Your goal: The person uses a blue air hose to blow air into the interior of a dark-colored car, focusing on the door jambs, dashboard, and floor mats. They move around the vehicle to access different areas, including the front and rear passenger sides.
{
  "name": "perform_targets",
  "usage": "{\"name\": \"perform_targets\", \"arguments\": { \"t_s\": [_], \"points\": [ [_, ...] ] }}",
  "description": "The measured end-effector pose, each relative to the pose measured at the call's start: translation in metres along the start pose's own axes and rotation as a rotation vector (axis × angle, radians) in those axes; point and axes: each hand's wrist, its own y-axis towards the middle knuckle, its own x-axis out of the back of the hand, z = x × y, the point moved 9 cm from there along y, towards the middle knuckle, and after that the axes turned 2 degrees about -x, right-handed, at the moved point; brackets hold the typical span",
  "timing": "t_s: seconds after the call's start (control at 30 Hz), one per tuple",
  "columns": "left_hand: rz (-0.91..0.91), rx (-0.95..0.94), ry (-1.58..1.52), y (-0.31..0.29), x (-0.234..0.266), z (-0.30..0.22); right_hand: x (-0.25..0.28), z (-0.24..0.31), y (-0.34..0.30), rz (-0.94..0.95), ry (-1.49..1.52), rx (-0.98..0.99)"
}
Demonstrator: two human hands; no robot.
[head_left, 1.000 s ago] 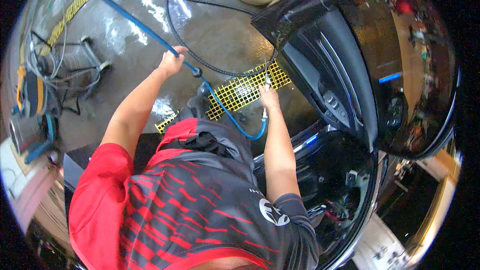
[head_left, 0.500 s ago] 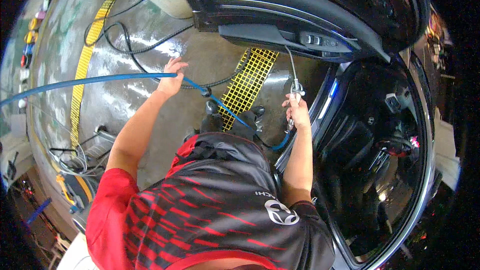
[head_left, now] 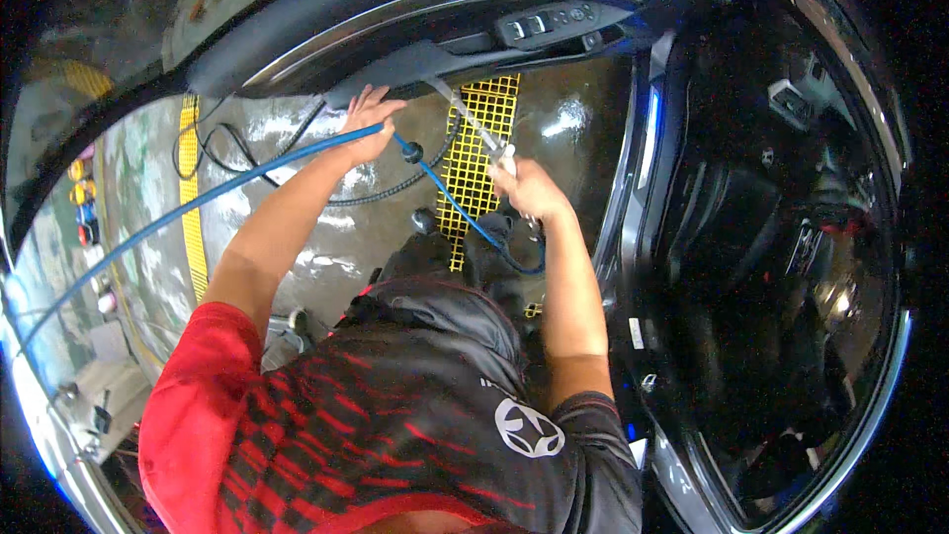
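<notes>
Clasping a silver metal spray gun (head_left: 486, 136) in a closed right hand (head_left: 536, 193), with a smooth blue hose (head_left: 277, 156) against the loosely spread left hand (head_left: 371, 129) (whether pinched, hard to tell). Apparently aiming at the black, silver-trimmed door panel (head_left: 395, 64) above yellow grid grating (head_left: 489, 99); calls for a steady wrist, hose free.

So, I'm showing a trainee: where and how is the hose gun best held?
Likely the hose gun's body, behind its slim nozzle, from the lower right, as the right hand does: the nozzle slants up-left, with the blue hose looping below.
</notes>
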Motion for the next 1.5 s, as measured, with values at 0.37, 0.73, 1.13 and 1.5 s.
{"name": "perform_targets", "arguments": {
  "t_s": [0.37, 0.73, 1.13, 1.5],
  "points": [
    [0.405, 0.005, 0.270, 0.197, -0.103, -0.044, 0.085, -0.040, 0.005, -0.293, 0.116, -0.024],
    [0.486, -0.097, 0.248, 0.223, -0.121, -0.057, 0.095, -0.227, -0.019, -0.439, 0.633, -0.320],
    [0.525, 0.081, 0.254, 0.227, -0.132, -0.063, 0.182, -0.327, 0.142, -0.512, 0.955, -0.211],
    [0.470, 0.170, 0.395, 0.225, -0.128, -0.050, 0.367, -0.373, 0.151, -0.907, 0.896, -0.007]
  ]
}}
